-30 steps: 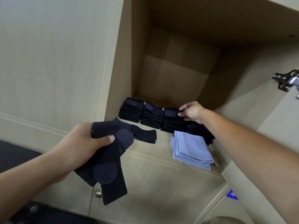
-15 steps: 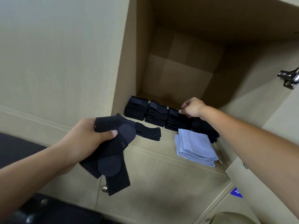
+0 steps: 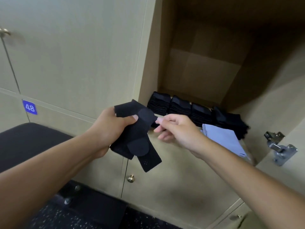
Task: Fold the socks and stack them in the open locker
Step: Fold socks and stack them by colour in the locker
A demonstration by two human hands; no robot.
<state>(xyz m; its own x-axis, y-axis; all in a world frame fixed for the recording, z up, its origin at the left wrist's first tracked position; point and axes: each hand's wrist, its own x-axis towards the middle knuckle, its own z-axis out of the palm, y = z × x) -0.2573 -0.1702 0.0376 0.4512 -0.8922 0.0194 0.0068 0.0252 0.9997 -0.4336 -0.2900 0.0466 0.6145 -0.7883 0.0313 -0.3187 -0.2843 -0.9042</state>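
My left hand (image 3: 109, 128) grips a bunch of black socks (image 3: 140, 129) in front of the open locker (image 3: 198, 71), and their loose ends hang down below my fist. My right hand (image 3: 178, 131) hovers just right of them with fingers loosely curled. Its thumb tip touches the socks' right edge, and no grip shows. On the locker floor a row of folded black sock stacks (image 3: 179, 106) runs along the back. A folded light blue pile (image 3: 222, 138) lies in front of them at the right, partly behind my right wrist.
The locker's open door (image 3: 280, 179) with a metal hinge (image 3: 279, 147) stands at the right. Closed doors surround the locker, one with a brass knob (image 3: 131, 178) below and one labelled 48 (image 3: 29, 107) at the left. A black padded bench (image 3: 29, 142) sits lower left.
My right hand has left the black stacks in the locker and come back to the socks in my left hand. My left hand has lifted the socks slightly, and the view has shifted left.
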